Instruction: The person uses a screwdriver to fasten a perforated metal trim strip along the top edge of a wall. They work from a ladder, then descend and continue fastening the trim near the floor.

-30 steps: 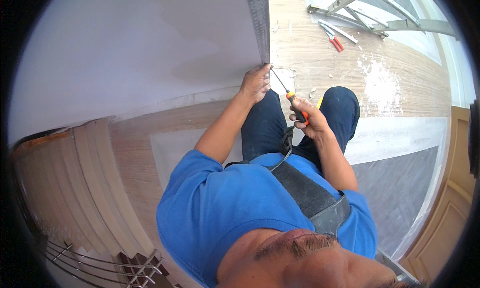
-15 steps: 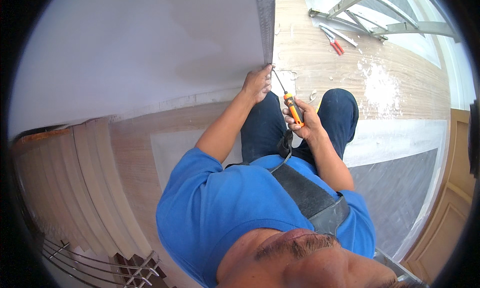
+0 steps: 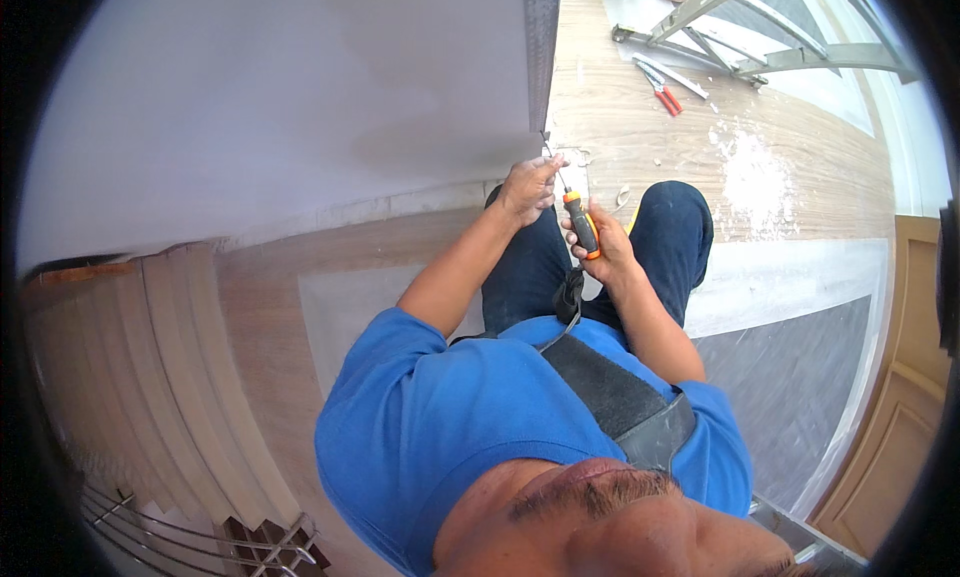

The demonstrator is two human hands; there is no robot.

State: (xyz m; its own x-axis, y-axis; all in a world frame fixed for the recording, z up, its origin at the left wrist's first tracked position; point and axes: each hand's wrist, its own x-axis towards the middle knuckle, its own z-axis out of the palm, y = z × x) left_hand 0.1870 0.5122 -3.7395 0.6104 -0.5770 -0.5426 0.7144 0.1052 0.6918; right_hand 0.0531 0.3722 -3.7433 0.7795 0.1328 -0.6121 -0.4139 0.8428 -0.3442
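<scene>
- The right hand point(image 3: 608, 247) wraps the handle of an orange-and-dark screwdriver point(image 3: 580, 222), its shaft pointing far and slightly left.
- The left hand point(image 3: 530, 189) has its fingertips by that shaft; whether they pinch it, I cannot tell.
- The left hand has just come away from the near end of the perforated metal strip point(image 3: 541, 57) and drawn nearer the body, so it no longer seems to steady the strip; the screwdriver's tip is by that end.
- The strip runs along the edge of the white wall point(image 3: 300, 97) at left.
- Farther right lie red-handled snips point(image 3: 665, 97), white debris point(image 3: 758, 177) and a ladder point(image 3: 765, 62).
</scene>
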